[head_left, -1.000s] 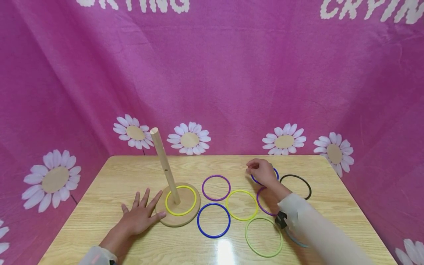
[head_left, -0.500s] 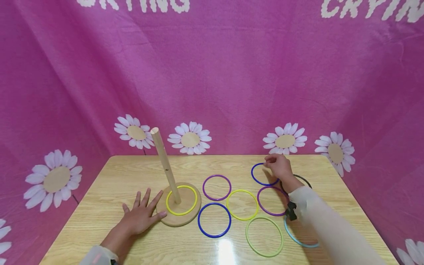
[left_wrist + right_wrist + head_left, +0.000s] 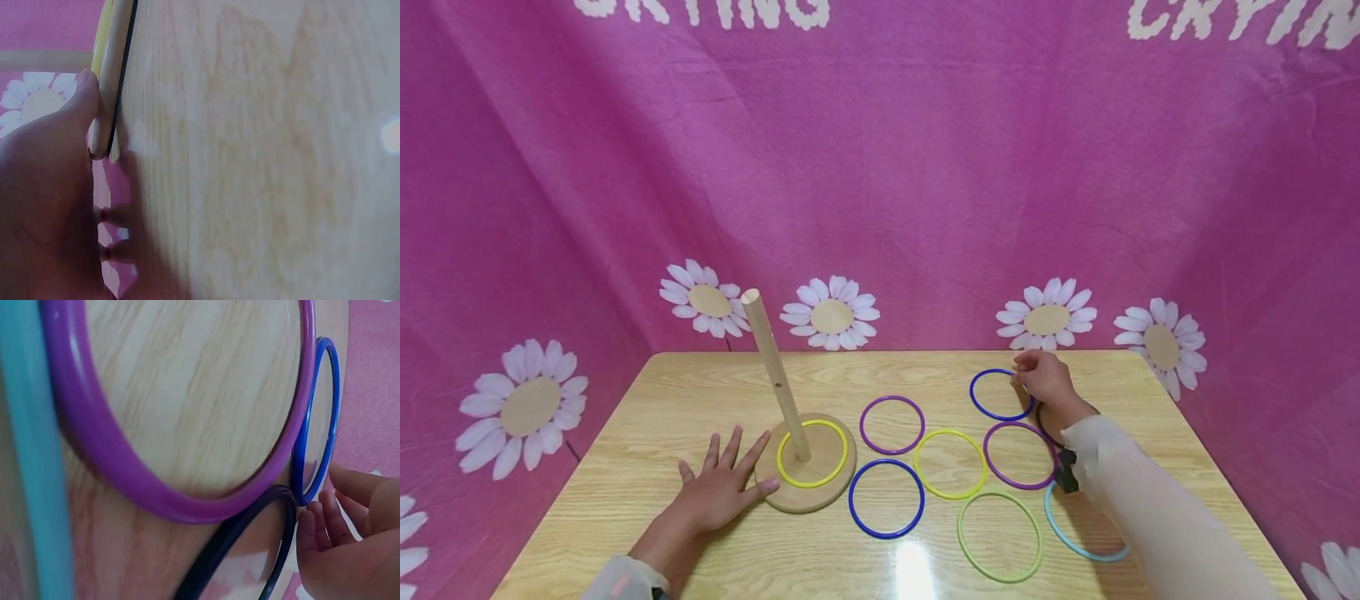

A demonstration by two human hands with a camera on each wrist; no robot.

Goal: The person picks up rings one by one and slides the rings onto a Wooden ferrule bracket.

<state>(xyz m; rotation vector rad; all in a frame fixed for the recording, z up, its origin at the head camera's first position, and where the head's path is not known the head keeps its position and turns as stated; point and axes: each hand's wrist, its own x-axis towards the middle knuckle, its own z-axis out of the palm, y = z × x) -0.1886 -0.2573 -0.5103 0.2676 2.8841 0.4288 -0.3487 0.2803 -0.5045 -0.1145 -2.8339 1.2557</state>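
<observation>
My left hand (image 3: 711, 487) lies with fingers spread on the table beside a round wooden base, its thumb touching the base's edge. From that base (image 3: 797, 503) rises a wooden post (image 3: 772, 367), with a yellow ring (image 3: 842, 454) around its foot. The left wrist view shows the thumb (image 3: 84, 103) at the base's edge. At the far right, my right hand (image 3: 1051, 383) has loosely bent fingers close to the right rim of a blue ring (image 3: 973, 400), which lies flat. In the right wrist view the fingertips (image 3: 328, 500) are right beside that rim.
Other rings lie flat: purple (image 3: 861, 425), a nearer blue (image 3: 852, 508), yellow (image 3: 916, 467), another purple (image 3: 1000, 479), green (image 3: 961, 546) and light blue (image 3: 1078, 548). A black ring (image 3: 215, 553) lies partly beneath my right arm. Pink cloth (image 3: 880, 208) hangs behind the table (image 3: 685, 392).
My right hand has moved rightward over the blue ring, from its far left side to its right rim. The ring stays where it was. My left hand has not moved.
</observation>
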